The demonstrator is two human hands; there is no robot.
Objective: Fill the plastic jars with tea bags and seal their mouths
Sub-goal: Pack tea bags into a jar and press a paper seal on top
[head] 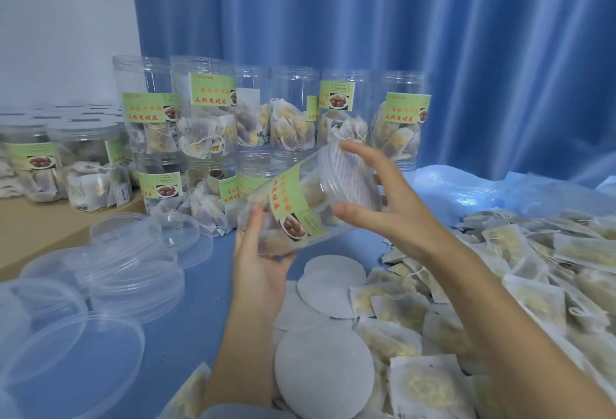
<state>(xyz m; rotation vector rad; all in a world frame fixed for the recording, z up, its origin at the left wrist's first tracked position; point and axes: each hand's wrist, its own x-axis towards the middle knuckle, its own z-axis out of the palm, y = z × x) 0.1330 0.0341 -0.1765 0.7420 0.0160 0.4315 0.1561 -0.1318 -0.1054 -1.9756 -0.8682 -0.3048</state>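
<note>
I hold a clear plastic jar (300, 208) with a green label tilted above the blue table, its mouth turned up and to the right. Tea bags show through its wall. My left hand (260, 252) grips the jar's base from below. My right hand (376, 195) curls round the jar's mouth, where a round white seal disc (346, 178) lies over the opening. Loose tea bags (500, 285) are heaped on the right. More white seal discs (323, 372) lie in front of me.
Two stacked rows of open jars with tea bags (213, 125) stand behind the held jar. Lidded jars (66, 165) stand on a cardboard box at the left. Clear plastic lids (110, 268) are scattered at the front left. A blue curtain hangs behind.
</note>
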